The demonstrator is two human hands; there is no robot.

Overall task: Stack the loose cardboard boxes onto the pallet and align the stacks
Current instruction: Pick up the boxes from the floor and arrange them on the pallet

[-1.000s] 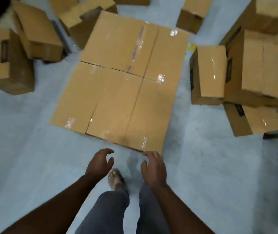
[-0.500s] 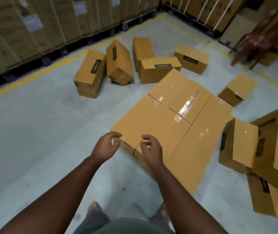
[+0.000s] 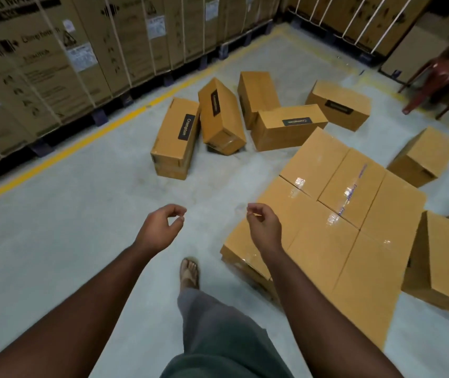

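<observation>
A flat layer of taped cardboard boxes (image 3: 338, 233) lies low on the floor at the right; the pallet under it is hidden. My left hand (image 3: 160, 227) hangs over bare floor to the left of that layer, fingers curled loosely, holding nothing. My right hand (image 3: 264, 226) is above the layer's near left corner, also loosely curled and holding nothing. Loose boxes lie ahead: one with a black label (image 3: 175, 139), a tilted one (image 3: 220, 117) leaning beside it, another behind (image 3: 256, 95), one on its side (image 3: 288, 129) and one further right (image 3: 339, 103).
More loose boxes sit at the right (image 3: 422, 156) and near right (image 3: 441, 257). Strapped tall cartons (image 3: 54, 55) on pallets line the left behind a yellow floor line (image 3: 62, 152). A red chair (image 3: 444, 69) stands at the far right. My sandalled foot (image 3: 189, 272) steps on the grey floor.
My view has risen and swung left, from straight down on the layer to across the floor. Both hands have left the layer's near edge and spread apart. I have stepped left.
</observation>
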